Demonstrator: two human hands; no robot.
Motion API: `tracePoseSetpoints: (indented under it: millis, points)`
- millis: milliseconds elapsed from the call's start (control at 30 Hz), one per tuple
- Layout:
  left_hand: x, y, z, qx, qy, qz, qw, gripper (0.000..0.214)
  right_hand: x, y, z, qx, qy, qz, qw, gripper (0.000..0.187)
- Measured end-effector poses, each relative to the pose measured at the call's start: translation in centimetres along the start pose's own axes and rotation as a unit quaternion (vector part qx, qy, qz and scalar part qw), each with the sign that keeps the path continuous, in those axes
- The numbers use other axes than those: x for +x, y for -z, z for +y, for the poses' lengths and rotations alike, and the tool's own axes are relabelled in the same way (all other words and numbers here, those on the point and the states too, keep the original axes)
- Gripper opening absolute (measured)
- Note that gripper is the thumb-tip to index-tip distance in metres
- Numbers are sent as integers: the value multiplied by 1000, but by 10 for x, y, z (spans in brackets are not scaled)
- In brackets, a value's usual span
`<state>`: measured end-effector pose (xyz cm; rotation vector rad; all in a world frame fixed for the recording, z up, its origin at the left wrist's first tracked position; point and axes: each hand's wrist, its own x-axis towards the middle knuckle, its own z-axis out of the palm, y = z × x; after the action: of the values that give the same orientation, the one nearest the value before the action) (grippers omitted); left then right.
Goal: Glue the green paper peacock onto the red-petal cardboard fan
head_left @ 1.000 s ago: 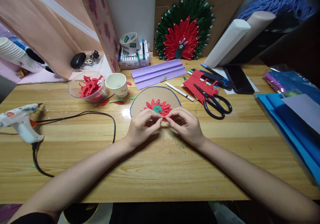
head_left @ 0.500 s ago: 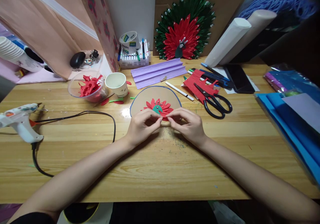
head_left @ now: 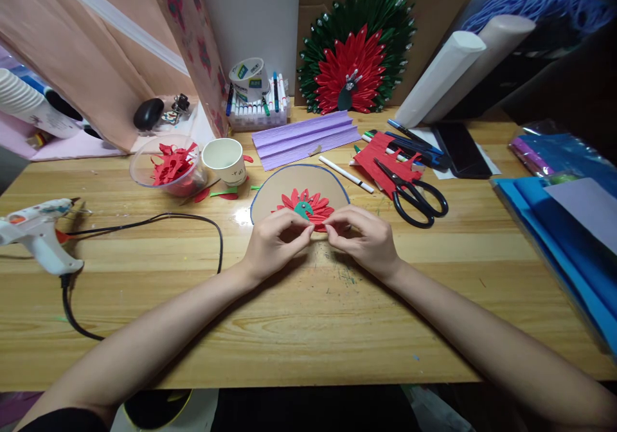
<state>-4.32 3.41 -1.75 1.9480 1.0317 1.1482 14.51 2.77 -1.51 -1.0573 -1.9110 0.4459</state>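
Note:
My left hand (head_left: 276, 242) and my right hand (head_left: 366, 242) meet fingertip to fingertip above the table, thumb and forefinger pinched on each. Between the tips shows a small red paper piece (head_left: 319, 228), mostly covered by the fingers. Just beyond lies a rounded cardboard piece (head_left: 301, 178) edged with a blue line. On it a fan of red paper petals (head_left: 317, 200) surrounds a green paper bird's head (head_left: 303, 209). My hands hide the cardboard's lower part.
At left are a glue gun (head_left: 43, 236) with its black cord, a bowl of red scraps (head_left: 168, 165) and a paper cup (head_left: 224, 162). Black scissors (head_left: 419, 204) rest on red paper (head_left: 376, 159) at right. Purple crepe paper (head_left: 303, 139) and a finished peacock fan (head_left: 357, 53) are behind.
The right fingertips have shifted very slightly to the right, away from the left ones. Otherwise both hands keep their pinch, and the objects stay in place.

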Motion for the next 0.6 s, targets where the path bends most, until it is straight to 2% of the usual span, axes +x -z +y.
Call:
tracePoseSetpoints:
  millis: [167, 333, 467, 600]
  points:
    - [3, 2, 0, -64, 69, 18, 995, 10, 0, 4, 2, 22, -50, 35, 998, 9]
    - [4, 0, 1, -112, 122, 10, 986, 12, -5, -2, 1, 154, -135, -12, 979, 19]
    - [3, -1, 0, -117, 116, 3, 986, 11, -7, -6, 0, 178, -139, -24, 974, 13]
    - [4, 0, 0, -104, 90, -7, 990, 14, -7, -7, 1, 210, -171, -5, 963, 8]
